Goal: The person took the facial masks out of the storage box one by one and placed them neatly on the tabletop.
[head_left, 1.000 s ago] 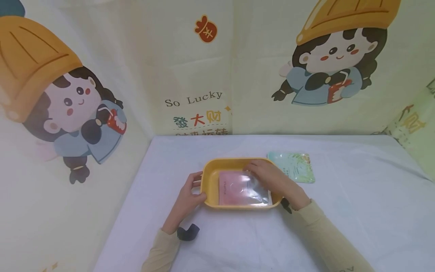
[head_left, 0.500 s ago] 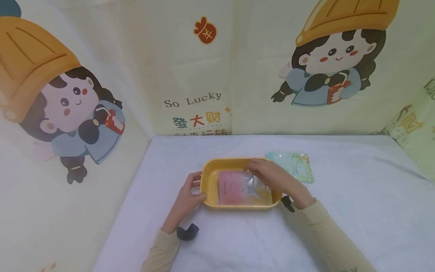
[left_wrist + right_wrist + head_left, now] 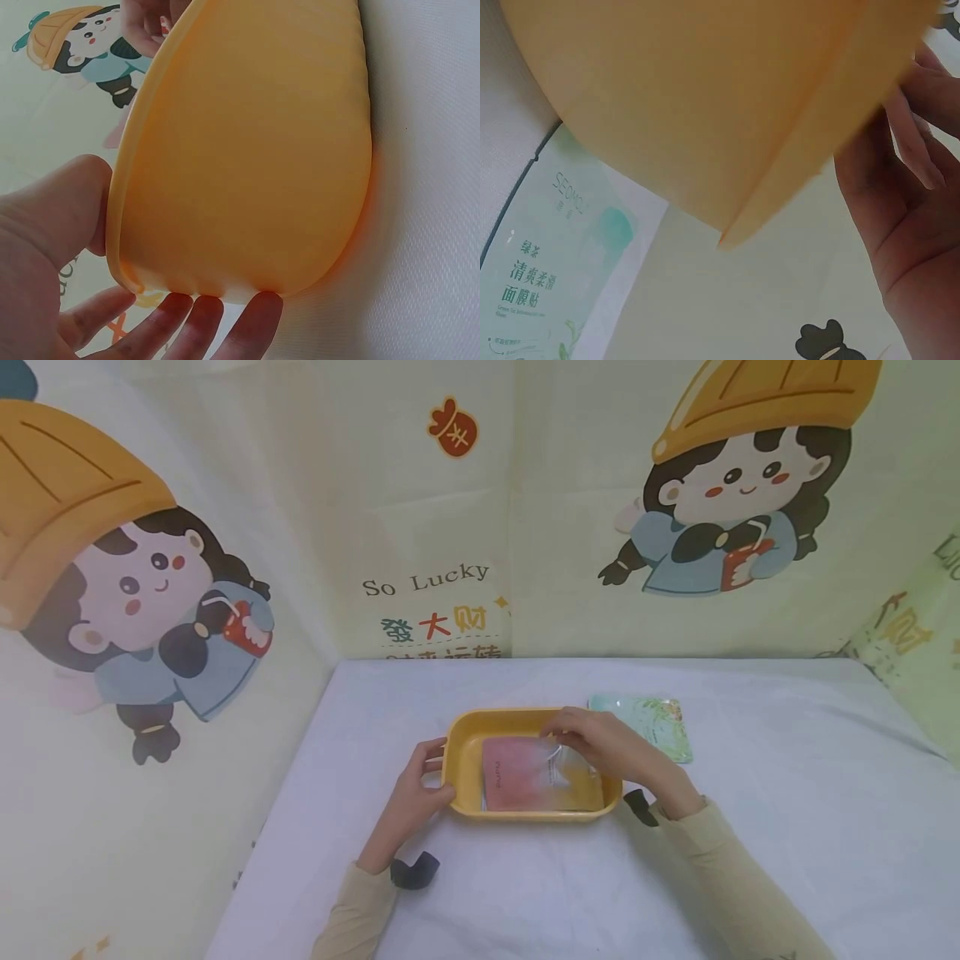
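Note:
A yellow plastic tray point(image 3: 466, 768) sits on the white-covered table. My left hand point(image 3: 415, 787) grips its left end; the left wrist view shows the thumb point(image 3: 79, 196) at the rim and the fingertips along the outer wall. Inside the tray lies a flat, shiny face mask packet point(image 3: 513, 777), pink fading to yellow. My right hand point(image 3: 611, 745) reaches over the tray's far right side, its curled fingers pinching the packet's far edge. The thumb is hidden in the head view. Behind the tray's right end lies a green face mask packet point(image 3: 654, 727).
White cloth point(image 3: 780, 810) covers the table, which meets a printed fabric backdrop point(image 3: 555, 610) at the back and sides. Dark wrist-camera pieces point(image 3: 415, 871) stick out beside both wrists. In the right wrist view, the tray's outer wall point(image 3: 667, 97) overlaps the green packet.
The pink packet has shifted slightly right at its right end, and the glare on it has faded. My right wrist has moved a little right and up. The left hand and tray hold still.

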`<action>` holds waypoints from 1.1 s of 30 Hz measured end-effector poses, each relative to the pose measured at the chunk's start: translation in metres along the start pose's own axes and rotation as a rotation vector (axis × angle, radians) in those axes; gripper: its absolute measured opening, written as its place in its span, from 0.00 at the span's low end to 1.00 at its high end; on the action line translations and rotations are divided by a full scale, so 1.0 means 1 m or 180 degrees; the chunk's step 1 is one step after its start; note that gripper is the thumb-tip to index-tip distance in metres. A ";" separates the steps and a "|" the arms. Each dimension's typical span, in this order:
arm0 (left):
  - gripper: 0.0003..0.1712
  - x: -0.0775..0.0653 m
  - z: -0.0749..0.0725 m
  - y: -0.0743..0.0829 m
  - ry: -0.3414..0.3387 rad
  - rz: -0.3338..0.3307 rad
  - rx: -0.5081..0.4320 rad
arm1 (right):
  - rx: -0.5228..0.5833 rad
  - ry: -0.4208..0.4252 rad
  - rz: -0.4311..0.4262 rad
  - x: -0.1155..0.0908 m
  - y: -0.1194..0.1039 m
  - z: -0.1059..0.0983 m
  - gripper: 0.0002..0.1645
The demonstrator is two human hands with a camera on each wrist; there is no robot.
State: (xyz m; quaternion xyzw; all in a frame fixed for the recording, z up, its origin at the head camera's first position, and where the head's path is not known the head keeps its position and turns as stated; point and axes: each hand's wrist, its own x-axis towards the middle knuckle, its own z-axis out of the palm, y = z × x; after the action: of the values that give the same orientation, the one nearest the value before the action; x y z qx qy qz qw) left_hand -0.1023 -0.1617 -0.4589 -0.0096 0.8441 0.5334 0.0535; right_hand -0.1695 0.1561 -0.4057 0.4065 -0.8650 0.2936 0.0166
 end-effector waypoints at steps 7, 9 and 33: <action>0.39 0.000 0.001 0.000 -0.0022 0.0003 -0.0018 | 0.0061 -0.0015 0.0065 -0.003 -0.001 -0.006 0.14; 0.39 0.001 0.001 0.000 -0.0029 0.0018 -0.0034 | 0.0067 0.0015 0.0059 -0.004 0.000 -0.008 0.15; 0.40 0.001 0.004 0.001 0.0082 -0.0044 0.0131 | 0.0195 0.0346 0.0215 -0.014 -0.002 -0.049 0.20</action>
State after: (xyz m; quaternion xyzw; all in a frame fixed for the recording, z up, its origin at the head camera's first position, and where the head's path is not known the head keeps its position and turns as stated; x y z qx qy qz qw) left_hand -0.1026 -0.1573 -0.4593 -0.0212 0.8554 0.5154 0.0464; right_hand -0.1687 0.1903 -0.3680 0.3608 -0.8667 0.3420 0.0412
